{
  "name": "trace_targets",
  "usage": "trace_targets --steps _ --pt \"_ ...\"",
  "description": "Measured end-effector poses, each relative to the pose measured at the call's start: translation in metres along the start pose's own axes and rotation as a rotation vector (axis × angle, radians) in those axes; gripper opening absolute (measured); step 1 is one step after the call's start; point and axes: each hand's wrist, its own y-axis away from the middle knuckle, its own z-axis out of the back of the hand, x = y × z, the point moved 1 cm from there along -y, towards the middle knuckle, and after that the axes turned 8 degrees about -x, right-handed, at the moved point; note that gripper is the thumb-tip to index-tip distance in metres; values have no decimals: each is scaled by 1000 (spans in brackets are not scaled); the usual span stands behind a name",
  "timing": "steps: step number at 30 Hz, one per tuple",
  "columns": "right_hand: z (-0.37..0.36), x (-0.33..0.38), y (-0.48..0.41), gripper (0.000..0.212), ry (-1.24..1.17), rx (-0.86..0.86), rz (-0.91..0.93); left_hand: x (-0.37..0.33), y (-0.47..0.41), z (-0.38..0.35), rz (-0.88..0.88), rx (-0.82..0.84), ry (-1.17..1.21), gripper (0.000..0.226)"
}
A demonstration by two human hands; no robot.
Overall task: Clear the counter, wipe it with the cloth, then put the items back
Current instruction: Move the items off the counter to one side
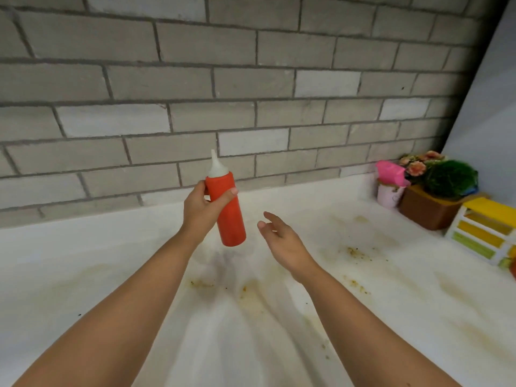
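Head view. I log the left hand (pixel 205 206) just above frame centre. Its fingers and thumb wrap round the upper body of the red squeeze bottle (pixel 230 219), and the white nozzle tips toward 11 o'clock. The right hand (pixel 282 241) sits at 3 o'clock of the bottle, near but apart, fingers loosely spread and holding nothing. The white counter (pixel 391 317) carries brown stains and crumbs. Toward 3 o'clock of frame stand a pink pot (pixel 389 195), a brown planter (pixel 427 212) and a yellow rack (pixel 483 233).
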Motion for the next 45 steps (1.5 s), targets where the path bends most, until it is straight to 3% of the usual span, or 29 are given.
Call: trace_targets --steps 7,17,23,31,35,45 --pt "56 -9 11 49 -96 -85 66 -47 41 -65 -61 129 34 36" --pt "193 -51 30 39 -150 -184 108 -104 118 -194 -99 262 100 33" --pt "273 -82 49 53 -99 -193 97 -128 165 -267 -96 341 137 34" --pt "369 -135 75 61 -45 -307 50 -148 240 -356 -106 524 192 54" --pt "407 -165 84 58 -30 -411 8 -152 271 -397 -107 656 224 43" --pt "463 -228 88 52 -7 -775 -22 -139 324 -482 -127 903 233 70"
